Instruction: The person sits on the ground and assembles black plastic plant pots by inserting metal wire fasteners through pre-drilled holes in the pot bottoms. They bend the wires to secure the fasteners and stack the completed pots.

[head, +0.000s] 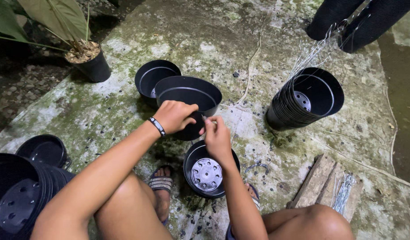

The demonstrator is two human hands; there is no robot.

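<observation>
Now both hands — left hand (173,116), right hand (216,138) — grip the tilted black pot's (189,95) rim.

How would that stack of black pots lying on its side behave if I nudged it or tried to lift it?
The stack of black pots lies on its side on the concrete floor, so a nudge would probably roll it. The thin plastic walls suggest it is light and somewhat flexible. The nested pots might slide apart when lifted.

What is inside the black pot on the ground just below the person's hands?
The pot appears empty: only its pale, round bottom with drainage holes shows. The right hand and forearm cover part of its upper rim and right side.
</observation>
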